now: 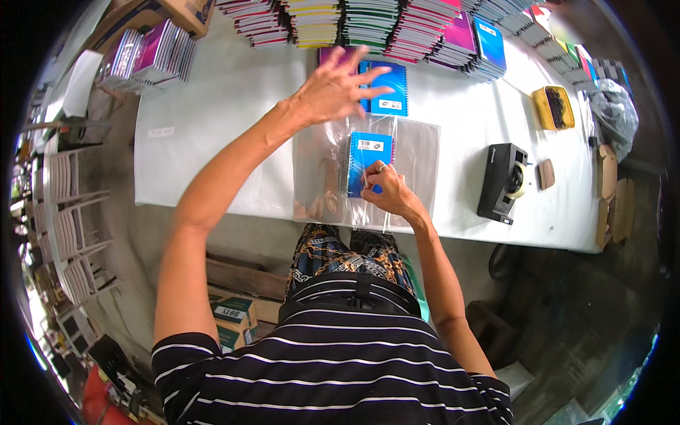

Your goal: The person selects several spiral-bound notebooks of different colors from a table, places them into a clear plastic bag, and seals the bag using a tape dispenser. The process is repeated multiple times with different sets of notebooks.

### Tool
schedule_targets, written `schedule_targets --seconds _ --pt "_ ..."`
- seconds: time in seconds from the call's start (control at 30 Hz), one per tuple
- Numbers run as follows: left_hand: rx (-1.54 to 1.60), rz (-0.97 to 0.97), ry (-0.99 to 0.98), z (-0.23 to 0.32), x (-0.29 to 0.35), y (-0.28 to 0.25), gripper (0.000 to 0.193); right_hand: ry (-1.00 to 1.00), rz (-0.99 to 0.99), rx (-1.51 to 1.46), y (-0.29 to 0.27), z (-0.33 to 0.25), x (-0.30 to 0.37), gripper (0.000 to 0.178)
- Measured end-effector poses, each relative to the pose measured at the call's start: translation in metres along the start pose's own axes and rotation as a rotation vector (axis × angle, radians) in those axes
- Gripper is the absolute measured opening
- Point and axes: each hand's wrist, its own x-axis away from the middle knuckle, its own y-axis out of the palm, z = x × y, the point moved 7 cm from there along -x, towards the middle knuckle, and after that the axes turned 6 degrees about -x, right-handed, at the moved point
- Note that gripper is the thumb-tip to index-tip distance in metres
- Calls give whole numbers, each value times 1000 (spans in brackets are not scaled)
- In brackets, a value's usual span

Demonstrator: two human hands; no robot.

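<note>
A blue spiral notebook (360, 161) lies in front of me, among clear plastic sheeting (319, 177) spread on the table. My right hand (389, 190) rests on its lower right part, with thumb and fingertips pressed together; whatever they pinch is too small to make out. Farther off, my left hand (338, 88) hovers with its fingers spread and nothing in it. Beneath and beside those fingers are another blue spiral notebook (394, 81) and a purple notebook (327, 57), both partly covered by the hand.
Tall stacks of notebooks (370, 25) line the table's far side, with more notebooks (161, 53) at the far left. On the right stand a black tape dispenser (496, 185), a small brown block (545, 173) and a yellow tub (542, 113) of dark bits. The white table's (212, 156) front edge runs before me.
</note>
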Motion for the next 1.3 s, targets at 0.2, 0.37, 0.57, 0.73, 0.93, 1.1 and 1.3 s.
schedule_targets --seconds 0.2,0.37,0.57,0.73,0.93,1.1,1.3 --pt "139 -169 492 69 17 33 53 -25 28 -92 -3 -3 0 13" --pt "141 100 442 66 28 37 32 -120 77 -31 -12 -16 7 14" --pt "229 181 346 65 35 43 32 -210 171 -60 -39 -8 31 28" --pt "177 216 359 68 28 35 27 -291 206 463 -31 -7 39 62" --pt "238 251 313 66 27 29 24 -202 153 480 -26 -10 33 71" --pt "266 234 263 68 24 38 27 -207 120 459 -28 -13 32 75" --pt "221 112 182 69 24 51 37 -227 90 411 -30 -12 31 77"
